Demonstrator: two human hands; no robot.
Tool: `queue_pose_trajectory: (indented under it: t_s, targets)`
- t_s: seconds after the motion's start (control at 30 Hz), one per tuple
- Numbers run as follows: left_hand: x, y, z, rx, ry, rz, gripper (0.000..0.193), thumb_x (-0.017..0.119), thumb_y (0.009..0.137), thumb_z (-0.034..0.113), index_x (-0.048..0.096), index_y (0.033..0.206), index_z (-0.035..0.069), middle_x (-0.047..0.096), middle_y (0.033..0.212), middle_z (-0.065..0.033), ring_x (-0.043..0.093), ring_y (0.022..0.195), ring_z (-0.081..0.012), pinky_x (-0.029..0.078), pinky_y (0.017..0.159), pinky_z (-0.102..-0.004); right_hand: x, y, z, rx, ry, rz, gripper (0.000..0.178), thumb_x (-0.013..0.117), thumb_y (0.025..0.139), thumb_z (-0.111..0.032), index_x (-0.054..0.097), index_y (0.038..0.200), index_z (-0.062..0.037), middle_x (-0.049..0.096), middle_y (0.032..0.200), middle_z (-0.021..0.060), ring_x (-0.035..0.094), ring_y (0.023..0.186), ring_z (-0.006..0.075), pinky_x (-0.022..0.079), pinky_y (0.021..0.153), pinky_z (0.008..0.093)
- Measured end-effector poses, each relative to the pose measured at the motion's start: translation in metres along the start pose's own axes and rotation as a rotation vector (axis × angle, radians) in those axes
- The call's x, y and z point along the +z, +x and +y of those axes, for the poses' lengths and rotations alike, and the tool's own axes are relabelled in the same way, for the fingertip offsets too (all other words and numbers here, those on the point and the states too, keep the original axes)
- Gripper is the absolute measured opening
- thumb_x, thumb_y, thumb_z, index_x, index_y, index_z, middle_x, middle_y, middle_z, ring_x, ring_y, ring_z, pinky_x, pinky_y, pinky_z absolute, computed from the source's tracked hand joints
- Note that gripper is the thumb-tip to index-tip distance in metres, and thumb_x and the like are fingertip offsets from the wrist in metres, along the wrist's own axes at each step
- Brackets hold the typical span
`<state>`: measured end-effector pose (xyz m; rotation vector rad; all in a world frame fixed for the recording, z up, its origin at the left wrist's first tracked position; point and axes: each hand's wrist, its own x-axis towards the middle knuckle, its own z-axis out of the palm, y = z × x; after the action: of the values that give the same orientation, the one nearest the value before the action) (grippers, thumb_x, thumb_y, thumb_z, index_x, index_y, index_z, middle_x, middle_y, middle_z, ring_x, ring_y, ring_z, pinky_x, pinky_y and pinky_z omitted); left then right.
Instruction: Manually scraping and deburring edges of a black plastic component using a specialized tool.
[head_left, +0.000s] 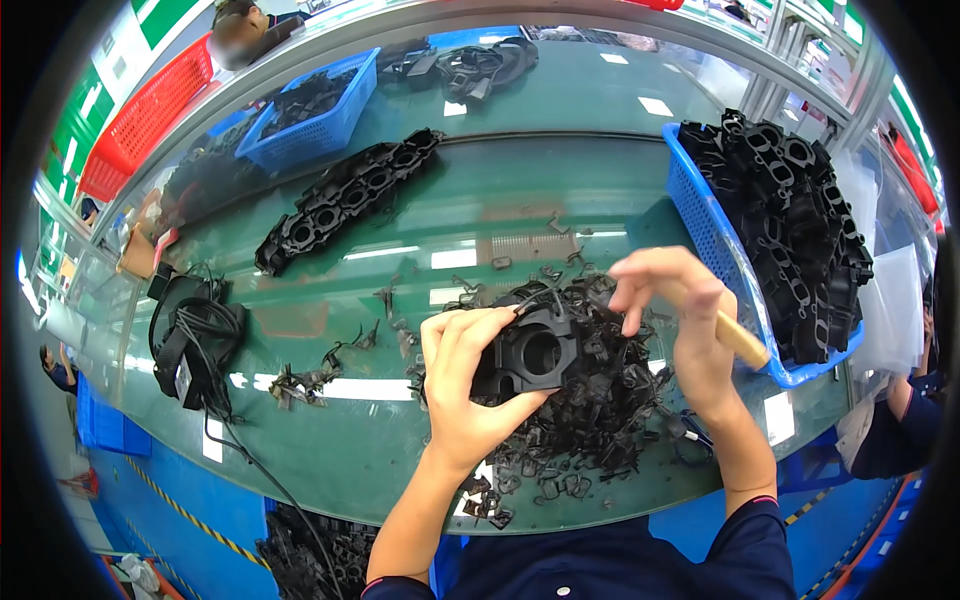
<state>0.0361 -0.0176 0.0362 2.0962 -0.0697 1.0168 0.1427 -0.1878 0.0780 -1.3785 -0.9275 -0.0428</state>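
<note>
My left hand (468, 385) grips a black moulded plastic part (540, 354) with a round opening facing up, thumb at its near edge and fingers along its far left side. To the right of that part, my right hand (690, 320) is closed around a tool with a pale wooden handle (740, 342); the handle sticks out behind the hand, and the tool's working end cannot be made out. The right hand is apart from the part. Under and around both lies a heap of black plastic scraps (590, 430) on the green table (360, 460).
A blue basket (690, 195) piled with black parts stands at right. One long black part (350, 200) lies at the far left. Left are a black strap and cable bundle (195, 340). Another blue basket (320, 130) stands behind. A metal frame crosses the back; a person (245, 30) is beyond.
</note>
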Motion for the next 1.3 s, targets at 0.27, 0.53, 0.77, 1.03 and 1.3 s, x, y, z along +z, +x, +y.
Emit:
queue_pose_trajectory:
  t_s: [0.27, 0.53, 0.77, 1.03, 1.3]
  targets:
    - [-0.001, -0.005, -0.003, 0.173, 0.252, 0.037, 0.061, 0.08, 0.049, 0.015, 0.063, 0.108, 0.01, 0.058, 0.101, -0.0038, 0.045, 0.093, -0.0259, 0.038, 0.083, -0.0381, 0.011, -0.001, -0.018, 0.093, -0.374, -0.148, 0.014, 0.068, 0.079, -0.009, 0.062, 0.087, 0.0012, 0.057, 0.069, 0.0091, 0.055, 0.052, 0.0157, 0.045, 0.052, 0.0245]
    - [0.0, -0.005, -0.002, 0.331, 0.49, 0.022, 0.058, 0.079, 0.049, 0.014, 0.064, 0.104, 0.01, 0.059, 0.102, -0.0034, 0.045, 0.095, -0.0261, 0.038, 0.083, -0.0375, 0.014, -0.003, -0.005, 0.038, -0.366, -0.214, 0.016, 0.07, 0.075, -0.003, 0.057, 0.084, 0.0001, 0.052, 0.067, 0.0072, 0.05, 0.057, 0.0155, 0.041, 0.053, 0.0274]
    - [0.0, -0.005, -0.004, 0.282, 0.319, 0.049, 0.057, 0.077, 0.049, 0.016, 0.064, 0.105, 0.013, 0.059, 0.102, -0.0019, 0.046, 0.093, -0.0245, 0.037, 0.084, -0.0396, 0.01, 0.002, -0.002, 0.55, 0.503, -0.033, 0.018, 0.055, 0.09, -0.019, 0.051, 0.081, -0.0032, 0.047, 0.068, -0.001, 0.039, 0.055, 0.0039, 0.037, 0.056, 0.0187]
    - [-0.003, -0.005, -0.002, -0.178, -0.398, 0.038, 0.066, 0.083, 0.053, 0.013, 0.055, 0.111, 0.002, 0.058, 0.104, -0.0099, 0.053, 0.096, -0.0246, 0.043, 0.085, -0.0338, 0.004, 0.004, -0.003, 0.038, -0.536, -0.084, 0.017, 0.067, 0.079, -0.005, 0.063, 0.095, -0.001, 0.056, 0.069, 0.0072, 0.054, 0.059, 0.0161, 0.042, 0.054, 0.0266]
    - [0.002, -0.006, -0.003, -0.107, -0.287, -0.054, 0.064, 0.082, 0.052, 0.014, 0.057, 0.11, 0.004, 0.06, 0.103, -0.0096, 0.054, 0.095, -0.0256, 0.043, 0.086, -0.0352, 0.013, -0.002, -0.016, -0.122, -0.472, -0.122, 0.026, 0.071, 0.07, -0.002, 0.065, 0.095, -0.0057, 0.055, 0.068, 0.0057, 0.051, 0.061, 0.0203, 0.042, 0.057, 0.0305]
